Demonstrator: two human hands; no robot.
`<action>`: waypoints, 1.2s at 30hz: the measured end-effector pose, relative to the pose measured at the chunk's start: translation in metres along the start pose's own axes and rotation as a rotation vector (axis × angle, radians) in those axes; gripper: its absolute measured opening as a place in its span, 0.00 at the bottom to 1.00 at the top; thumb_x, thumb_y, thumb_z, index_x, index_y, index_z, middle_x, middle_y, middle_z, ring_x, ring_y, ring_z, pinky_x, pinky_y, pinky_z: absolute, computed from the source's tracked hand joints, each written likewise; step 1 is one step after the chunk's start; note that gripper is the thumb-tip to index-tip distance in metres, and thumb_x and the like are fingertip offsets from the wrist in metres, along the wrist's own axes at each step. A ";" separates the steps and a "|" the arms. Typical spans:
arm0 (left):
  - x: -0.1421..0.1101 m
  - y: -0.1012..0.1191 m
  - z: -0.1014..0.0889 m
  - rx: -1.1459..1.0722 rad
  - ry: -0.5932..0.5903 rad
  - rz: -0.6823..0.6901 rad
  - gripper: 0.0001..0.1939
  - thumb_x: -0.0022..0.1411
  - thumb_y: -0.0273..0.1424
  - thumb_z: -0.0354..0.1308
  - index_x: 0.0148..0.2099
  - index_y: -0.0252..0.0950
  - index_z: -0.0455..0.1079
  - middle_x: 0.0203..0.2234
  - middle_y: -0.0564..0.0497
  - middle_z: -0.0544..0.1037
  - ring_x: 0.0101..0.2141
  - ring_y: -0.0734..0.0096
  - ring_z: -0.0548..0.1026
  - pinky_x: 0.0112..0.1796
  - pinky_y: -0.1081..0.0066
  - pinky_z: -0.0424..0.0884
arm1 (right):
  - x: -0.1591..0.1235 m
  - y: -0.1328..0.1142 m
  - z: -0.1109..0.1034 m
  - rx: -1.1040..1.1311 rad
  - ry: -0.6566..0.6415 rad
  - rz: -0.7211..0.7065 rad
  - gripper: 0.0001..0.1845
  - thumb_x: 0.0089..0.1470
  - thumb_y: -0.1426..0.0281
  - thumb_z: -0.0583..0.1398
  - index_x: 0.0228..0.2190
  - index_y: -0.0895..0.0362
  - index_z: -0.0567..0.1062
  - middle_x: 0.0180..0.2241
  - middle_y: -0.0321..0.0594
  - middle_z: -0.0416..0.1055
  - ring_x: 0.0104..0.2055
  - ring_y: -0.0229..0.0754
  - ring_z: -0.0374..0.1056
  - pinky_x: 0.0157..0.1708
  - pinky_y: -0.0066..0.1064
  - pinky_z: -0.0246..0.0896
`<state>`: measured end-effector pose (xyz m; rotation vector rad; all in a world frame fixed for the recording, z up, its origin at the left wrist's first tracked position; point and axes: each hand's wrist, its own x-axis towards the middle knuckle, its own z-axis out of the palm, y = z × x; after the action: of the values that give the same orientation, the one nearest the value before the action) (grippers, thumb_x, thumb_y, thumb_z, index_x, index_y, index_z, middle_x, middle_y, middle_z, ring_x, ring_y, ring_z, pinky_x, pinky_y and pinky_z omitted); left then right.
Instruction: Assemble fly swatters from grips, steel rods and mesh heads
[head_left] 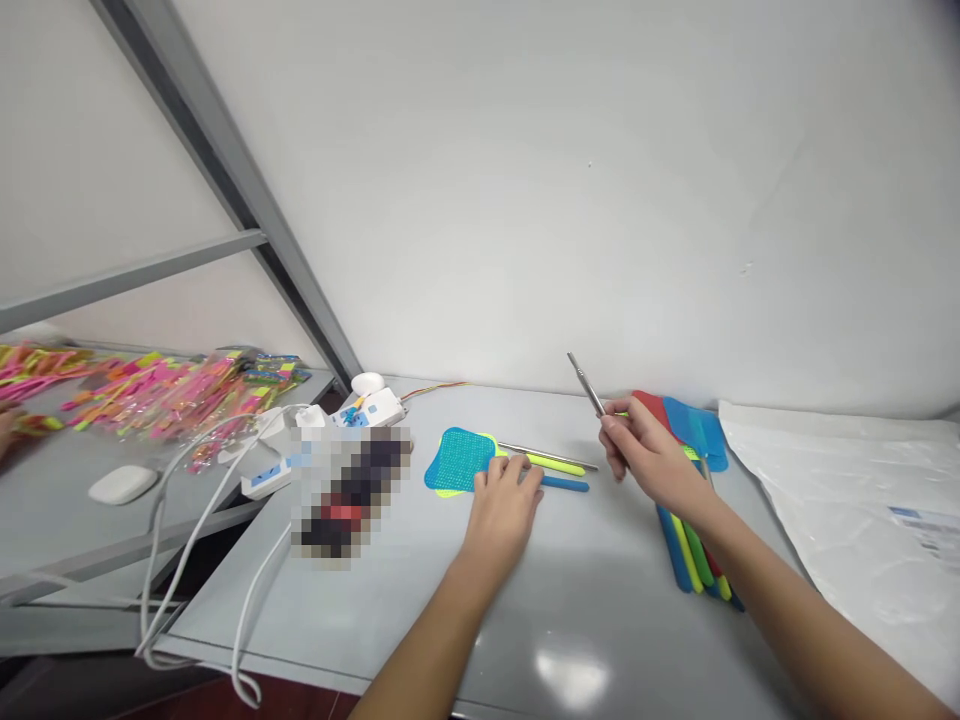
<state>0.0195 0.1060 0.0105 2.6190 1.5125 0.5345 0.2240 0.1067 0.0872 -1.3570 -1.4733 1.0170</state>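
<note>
My left hand lies over the neck of a blue fly swatter on the table, its fingers bent down onto it. A yellow-green fly swatter lies partly beneath the blue one. Behind their handles rests a thin metal rod. Raised above the table to the right, my right hand is closed around a slim metal rod, which points up and to the left. Beside and partly behind that forearm lies a pile of fly swatters with blue, yellow, green and red parts.
A white plastic mailing bag covers the right side. On the left are power strips, white cables and a blurred-out dark object. Bagged colourful items and a white box sit on the neighbouring table, where another person's hand shows.
</note>
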 end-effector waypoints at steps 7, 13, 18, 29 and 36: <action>-0.018 0.009 -0.005 -0.148 0.035 0.143 0.06 0.67 0.26 0.52 0.44 0.41 0.66 0.37 0.52 0.74 0.38 0.65 0.68 0.36 0.64 0.56 | -0.032 -0.006 0.007 0.921 0.064 0.217 0.14 0.59 0.59 0.56 0.28 0.54 0.64 0.19 0.24 0.43 0.17 0.30 0.34 0.15 0.23 0.36; -0.025 0.017 -0.014 -0.383 0.305 0.255 0.08 0.64 0.27 0.56 0.46 0.38 0.65 0.35 0.50 0.74 0.36 0.67 0.67 0.38 0.65 0.59 | -0.041 -0.001 0.023 1.173 0.095 0.224 0.23 0.60 0.62 0.55 0.18 0.55 0.55 0.16 0.26 0.41 0.18 0.33 0.40 0.21 0.26 0.50; -0.022 0.019 -0.008 -0.471 0.260 0.244 0.04 0.64 0.31 0.57 0.41 0.38 0.66 0.33 0.51 0.74 0.35 0.67 0.67 0.38 0.66 0.60 | -0.046 -0.015 0.037 1.126 0.087 0.158 0.23 0.62 0.63 0.52 0.17 0.55 0.54 0.15 0.26 0.43 0.19 0.34 0.41 0.30 0.30 0.56; -0.015 0.028 0.004 -0.521 0.076 0.272 0.11 0.69 0.37 0.49 0.41 0.37 0.69 0.33 0.48 0.75 0.36 0.65 0.70 0.38 0.65 0.61 | -0.040 -0.012 0.055 0.591 -0.016 -0.067 0.25 0.63 0.63 0.50 0.16 0.54 0.53 0.15 0.27 0.46 0.19 0.34 0.44 0.31 0.33 0.51; -0.014 0.026 0.007 -0.622 0.055 0.261 0.11 0.69 0.34 0.47 0.40 0.37 0.69 0.34 0.47 0.75 0.36 0.64 0.70 0.38 0.65 0.64 | -0.043 -0.010 0.053 0.336 -0.073 -0.041 0.24 0.63 0.58 0.50 0.18 0.54 0.55 0.18 0.30 0.49 0.23 0.36 0.46 0.26 0.31 0.46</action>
<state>0.0369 0.0820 0.0067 2.3095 0.8218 0.9268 0.1717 0.0620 0.0785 -1.0552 -1.3064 1.2353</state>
